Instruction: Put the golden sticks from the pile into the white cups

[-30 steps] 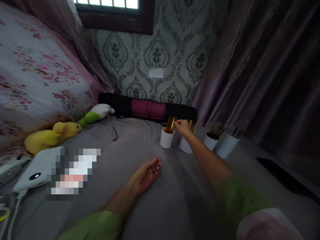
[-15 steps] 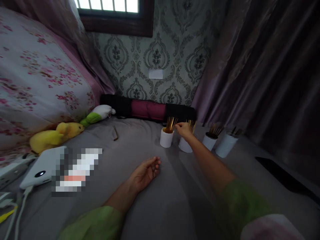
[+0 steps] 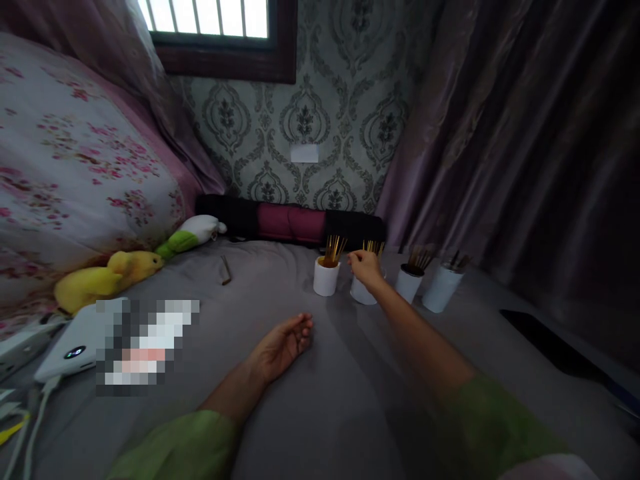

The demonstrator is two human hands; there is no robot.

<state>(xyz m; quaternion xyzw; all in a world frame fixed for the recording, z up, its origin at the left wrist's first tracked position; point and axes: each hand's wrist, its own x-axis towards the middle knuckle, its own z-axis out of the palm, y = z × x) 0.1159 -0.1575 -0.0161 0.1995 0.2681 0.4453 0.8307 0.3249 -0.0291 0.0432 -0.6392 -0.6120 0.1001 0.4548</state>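
one head-worn view, forward and down

Cups: in a row on the sheet [image 3: 305, 427], right of centre; from left, first cup [image 3: 326, 279], second cup [image 3: 361, 293], third cup [image 3: 407, 288], fourth cup [image 3: 441, 291].
Sticks [image 3: 333, 251]: standing in first, second and third cups; fourth cup's contents unclear.
Right hand [image 3: 367, 269]: before second cup, partly covering it; fingertips right of first cup's sticks.
Left hand [image 3: 284, 348]: nearer than the cups, left of first cup.
Roll [image 3: 290, 222]: behind the cups, along the wall [image 3: 345, 113].
Rod [image 3: 225, 269]: on the sheet, left of the cups, before the roll.
Power bank [image 3: 83, 337]: far left, before the plush toy [image 3: 93, 283].
Slab [image 3: 550, 343]: right of fourth cup, nearer.
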